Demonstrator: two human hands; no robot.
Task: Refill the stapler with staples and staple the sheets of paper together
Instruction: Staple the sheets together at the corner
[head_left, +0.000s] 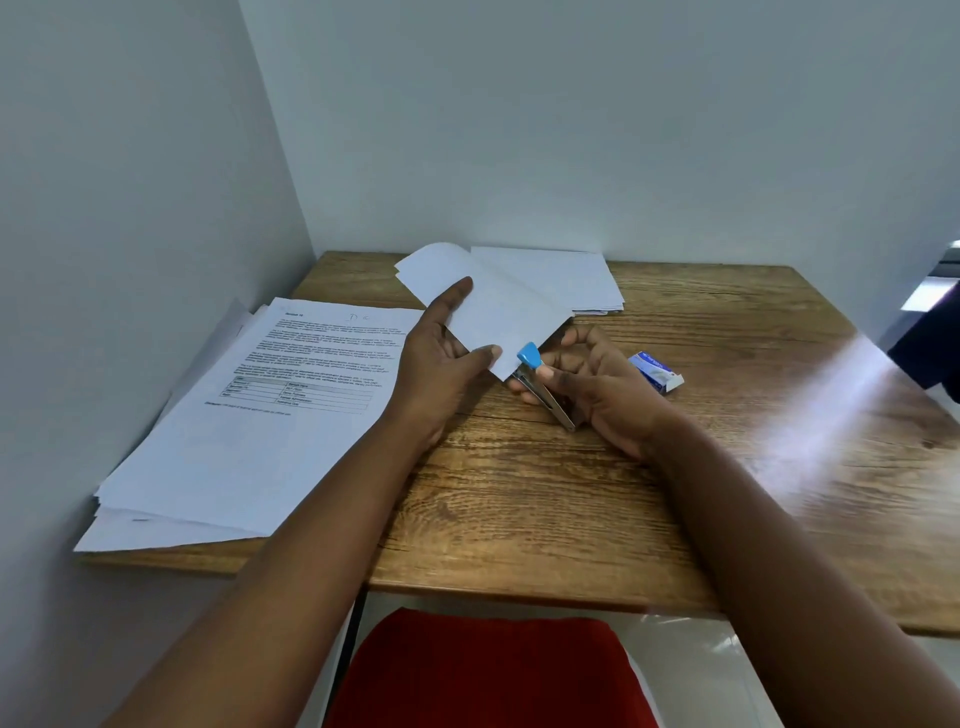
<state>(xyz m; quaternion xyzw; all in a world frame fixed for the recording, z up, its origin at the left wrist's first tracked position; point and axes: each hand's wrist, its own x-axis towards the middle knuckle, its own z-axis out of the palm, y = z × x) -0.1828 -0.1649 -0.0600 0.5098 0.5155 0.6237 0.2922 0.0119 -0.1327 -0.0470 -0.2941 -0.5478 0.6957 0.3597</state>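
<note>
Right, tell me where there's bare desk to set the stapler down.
Bare wood runs along the near edge of the desk, between the printed stack and the right forearm. More lies right of the staple box, toward the far right corner. Crowded: the middle, where the left hand holds sheets and the right hand the stapler.

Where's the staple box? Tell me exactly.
In the head view, the staple box lies on the wooden table, just right of the right hand that holds the stapler.

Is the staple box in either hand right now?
No, the staple box lies on the table, apart from the right hand holding the stapler.
</note>
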